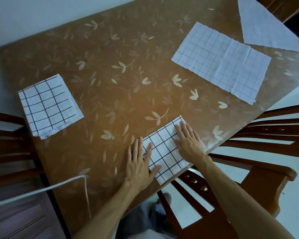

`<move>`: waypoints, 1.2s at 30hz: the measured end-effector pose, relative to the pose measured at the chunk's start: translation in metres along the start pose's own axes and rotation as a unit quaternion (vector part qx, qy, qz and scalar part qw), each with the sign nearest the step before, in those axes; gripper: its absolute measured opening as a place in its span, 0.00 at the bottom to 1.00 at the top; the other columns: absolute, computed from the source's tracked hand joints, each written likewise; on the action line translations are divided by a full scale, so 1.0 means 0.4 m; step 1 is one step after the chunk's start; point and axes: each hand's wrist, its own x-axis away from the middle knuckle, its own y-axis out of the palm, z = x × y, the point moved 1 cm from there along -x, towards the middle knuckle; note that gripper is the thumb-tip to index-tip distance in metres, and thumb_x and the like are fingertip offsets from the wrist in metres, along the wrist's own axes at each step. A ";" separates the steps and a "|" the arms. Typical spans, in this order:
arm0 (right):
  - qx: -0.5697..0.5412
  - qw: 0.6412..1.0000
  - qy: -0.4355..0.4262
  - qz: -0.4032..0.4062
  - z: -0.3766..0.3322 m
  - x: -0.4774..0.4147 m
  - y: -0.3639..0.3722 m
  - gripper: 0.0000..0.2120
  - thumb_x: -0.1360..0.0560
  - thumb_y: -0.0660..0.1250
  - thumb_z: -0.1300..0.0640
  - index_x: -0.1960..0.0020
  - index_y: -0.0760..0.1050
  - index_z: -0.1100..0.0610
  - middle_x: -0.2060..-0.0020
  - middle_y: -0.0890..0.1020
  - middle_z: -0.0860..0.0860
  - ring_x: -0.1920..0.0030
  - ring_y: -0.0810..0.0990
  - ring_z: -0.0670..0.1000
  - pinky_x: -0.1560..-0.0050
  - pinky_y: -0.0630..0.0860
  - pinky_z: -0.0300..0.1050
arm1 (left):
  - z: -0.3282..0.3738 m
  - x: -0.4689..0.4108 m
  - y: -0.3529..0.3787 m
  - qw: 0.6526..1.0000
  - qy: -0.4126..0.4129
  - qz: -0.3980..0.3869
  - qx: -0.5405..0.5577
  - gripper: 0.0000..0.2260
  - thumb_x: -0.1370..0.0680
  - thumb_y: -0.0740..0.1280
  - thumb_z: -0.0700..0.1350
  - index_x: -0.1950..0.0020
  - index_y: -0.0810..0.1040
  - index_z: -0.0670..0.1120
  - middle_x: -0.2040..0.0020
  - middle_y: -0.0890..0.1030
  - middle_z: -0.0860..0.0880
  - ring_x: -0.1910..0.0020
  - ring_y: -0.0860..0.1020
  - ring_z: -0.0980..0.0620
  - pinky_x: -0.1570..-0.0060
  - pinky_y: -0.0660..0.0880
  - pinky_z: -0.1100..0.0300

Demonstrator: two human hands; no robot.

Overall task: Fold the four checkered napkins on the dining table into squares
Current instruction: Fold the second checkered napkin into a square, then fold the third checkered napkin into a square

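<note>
A folded white napkin with a black grid (164,150) lies at the near table edge. My left hand (141,163) lies flat on its left side, fingers spread, partly on the table. My right hand (188,140) presses flat on its right side. A second napkin, folded into a square (50,104), rests at the table's left. A third napkin (221,62) lies spread as a long creased rectangle at the far right. A fourth (264,26) lies beyond it, cut off by the frame's top edge.
The brown dining table (110,75) has a leaf-patterned cover. Wooden chairs stand at the right (266,135), at the near edge (197,204) and at the left (7,144). A white cord (59,186) crosses the near left corner. A white wall lies beyond the table.
</note>
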 end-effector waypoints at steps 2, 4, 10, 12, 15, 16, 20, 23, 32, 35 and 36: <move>-0.012 1.000 0.005 0.004 -0.009 0.000 -0.006 0.29 0.17 0.51 0.48 0.21 0.45 0.56 0.21 0.45 0.56 0.21 0.44 0.56 0.23 0.46 0.54 | 0.004 -0.001 -0.006 1.000 -0.002 -0.007 -0.008 0.39 0.23 0.42 0.73 0.19 0.44 0.49 0.20 0.40 0.38 0.21 0.38 0.40 0.24 0.48 0.39; -0.037 0.999 0.012 0.009 -0.015 0.004 -0.017 0.28 0.17 0.52 0.48 0.21 0.48 0.56 0.21 0.47 0.57 0.21 0.45 0.56 0.23 0.46 0.53 | 0.017 0.000 -0.021 1.000 -0.014 -0.012 -0.015 0.39 0.23 0.42 0.72 0.20 0.44 0.49 0.20 0.40 0.38 0.21 0.38 0.40 0.24 0.47 0.40; -0.064 0.997 -0.025 0.043 0.014 0.070 -0.094 0.22 0.18 0.54 0.54 0.26 0.61 0.60 0.27 0.67 0.56 0.26 0.64 0.56 0.28 0.60 0.53 | 0.114 -0.007 -0.112 0.999 -0.037 -0.011 0.035 0.34 0.19 0.54 0.61 0.19 0.44 0.49 0.20 0.40 0.40 0.20 0.44 0.40 0.23 0.50 0.45; -0.059 0.995 -0.035 0.066 0.056 0.110 -0.126 0.20 0.19 0.57 0.53 0.29 0.65 0.60 0.32 0.72 0.55 0.31 0.70 0.57 0.31 0.65 0.53 | 0.161 -0.001 -0.146 0.999 -0.032 -0.003 0.034 0.33 0.19 0.56 0.60 0.19 0.47 0.49 0.19 0.44 0.41 0.21 0.47 0.39 0.24 0.52 0.45; -0.037 0.994 -0.069 0.079 0.134 0.197 -0.181 0.21 0.20 0.59 0.52 0.31 0.67 0.60 0.33 0.72 0.57 0.32 0.70 0.59 0.32 0.66 0.55 | 0.236 0.032 -0.194 0.999 -0.046 0.005 0.015 0.32 0.19 0.55 0.61 0.20 0.52 0.48 0.19 0.49 0.40 0.21 0.49 0.38 0.25 0.54 0.43; -0.032 0.993 -0.078 0.082 0.161 0.232 -0.200 0.21 0.20 0.59 0.51 0.30 0.66 0.61 0.31 0.71 0.57 0.31 0.69 0.59 0.31 0.65 0.55 | 0.266 0.049 -0.210 0.999 -0.050 0.007 0.006 0.32 0.19 0.55 0.61 0.20 0.53 0.48 0.20 0.50 0.39 0.21 0.50 0.38 0.25 0.55 0.42; -0.025 0.989 -0.101 0.100 0.277 0.355 -0.276 0.23 0.19 0.58 0.51 0.27 0.63 0.59 0.27 0.66 0.56 0.27 0.65 0.58 0.28 0.61 0.55 | 0.411 0.103 -0.269 0.997 -0.070 0.029 0.013 0.30 0.20 0.58 0.61 0.22 0.61 0.46 0.22 0.57 0.38 0.23 0.57 0.38 0.27 0.59 0.43; -0.028 0.990 -0.102 0.096 0.368 0.433 -0.331 0.25 0.20 0.60 0.52 0.25 0.61 0.57 0.24 0.62 0.55 0.26 0.62 0.59 0.28 0.63 0.56 | 0.530 0.116 -0.317 0.994 -0.069 0.076 0.033 0.25 0.21 0.60 0.60 0.30 0.71 0.45 0.28 0.67 0.40 0.30 0.66 0.40 0.32 0.65 0.46; -0.026 0.985 -0.084 0.152 0.612 0.522 -0.452 0.28 0.24 0.64 0.51 0.26 0.61 0.52 0.27 0.67 0.53 0.29 0.67 0.57 0.32 0.68 0.57 | 0.808 -0.015 -0.422 0.984 -0.061 0.123 0.115 0.26 0.22 0.62 0.61 0.29 0.69 0.48 0.30 0.68 0.44 0.31 0.67 0.42 0.35 0.70 0.46; -0.048 0.984 -0.060 0.160 0.671 0.493 -0.470 0.27 0.22 0.64 0.49 0.26 0.61 0.50 0.27 0.68 0.51 0.29 0.68 0.57 0.32 0.68 0.57 | 0.887 -0.088 -0.430 0.968 -0.063 0.131 0.206 0.24 0.21 0.63 0.58 0.28 0.68 0.49 0.30 0.68 0.45 0.32 0.68 0.44 0.38 0.70 0.48; -0.052 0.985 -0.050 0.154 0.691 0.480 -0.472 0.27 0.22 0.63 0.49 0.26 0.60 0.50 0.27 0.67 0.51 0.29 0.68 0.57 0.32 0.67 0.57 | 0.913 -0.114 -0.428 0.962 -0.064 0.130 0.231 0.24 0.21 0.63 0.58 0.29 0.68 0.49 0.30 0.68 0.45 0.32 0.69 0.44 0.38 0.71 0.48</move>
